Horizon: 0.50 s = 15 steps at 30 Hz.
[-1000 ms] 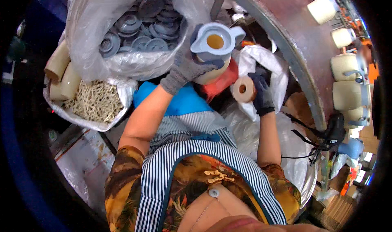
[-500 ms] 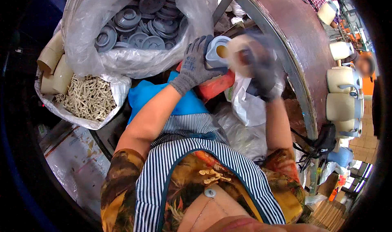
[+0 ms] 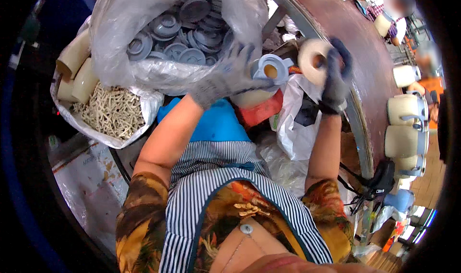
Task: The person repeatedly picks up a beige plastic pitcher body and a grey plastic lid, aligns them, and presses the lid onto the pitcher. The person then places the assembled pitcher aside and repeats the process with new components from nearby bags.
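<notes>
A cream jug (image 3: 250, 99) with a grey-blue collar (image 3: 282, 64) rests near my lap, its round opening showing yellowish inside and a small tab pointing right. My left hand (image 3: 229, 78), in a grey knit glove, is at the jug's left side; its fingers are spread and slightly blurred, with the thumb along the collar's near edge. To the right, my right hand (image 3: 336, 78), in a darker glove, grips a beige ring-shaped roll (image 3: 309, 61) with a brown core, seemingly tape. The roll is held upright, apart from the jug.
Grey round lids (image 3: 192, 57) fill a clear plastic bag (image 3: 158, 76) ahead. A white sack (image 3: 152, 107) at left holds small beige pieces (image 3: 113, 112) and cream cylinders (image 3: 82, 83). A brown table (image 3: 367, 85) curves along the right, with cream jugs (image 3: 401, 141) on it. Other people are beyond.
My right hand has moved the roll right, away from the jug's opening. The jug's collar has turned, its tab now pointing right. My left hand's fingers have spread.
</notes>
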{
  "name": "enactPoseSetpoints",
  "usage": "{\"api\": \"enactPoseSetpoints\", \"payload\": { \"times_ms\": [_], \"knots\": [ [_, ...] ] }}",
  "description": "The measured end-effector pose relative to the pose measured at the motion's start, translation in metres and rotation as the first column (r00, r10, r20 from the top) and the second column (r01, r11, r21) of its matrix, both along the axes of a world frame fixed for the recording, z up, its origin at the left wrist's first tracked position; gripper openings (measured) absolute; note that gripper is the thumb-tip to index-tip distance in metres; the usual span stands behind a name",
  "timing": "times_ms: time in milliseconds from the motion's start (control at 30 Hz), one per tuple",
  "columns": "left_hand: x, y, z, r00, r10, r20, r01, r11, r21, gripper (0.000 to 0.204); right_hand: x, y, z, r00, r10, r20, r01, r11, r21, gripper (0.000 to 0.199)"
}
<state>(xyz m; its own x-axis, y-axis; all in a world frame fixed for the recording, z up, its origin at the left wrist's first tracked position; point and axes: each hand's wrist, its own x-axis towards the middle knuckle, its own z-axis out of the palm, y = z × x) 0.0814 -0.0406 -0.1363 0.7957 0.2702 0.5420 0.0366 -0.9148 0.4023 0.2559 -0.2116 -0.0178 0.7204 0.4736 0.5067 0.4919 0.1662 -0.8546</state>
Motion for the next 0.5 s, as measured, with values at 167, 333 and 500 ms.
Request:
{"api": "enactPoseSetpoints", "payload": {
  "times_ms": [167,333,500],
  "knots": [
    [0.09,-0.062,0.057,0.888,0.445,0.112,-0.457,0.881,0.125,0.059,0.014,-0.066,-0.094,0.964,-0.034,0.262,0.134,0.917,-0.374,0.033],
    [0.001,-0.029,0.048,0.978,0.167,-0.128,-0.159,0.985,0.072,0.044,-0.014,-0.052,-0.199,0.825,0.122,0.551,0.224,0.826,-0.518,0.051],
    [-0.221,0.022,0.053,0.892,0.451,0.034,-0.387,0.799,-0.46,0.044,-0.046,0.016,-0.179,0.669,0.371,0.644,0.204,0.741,-0.639,0.042]
  ]
}}
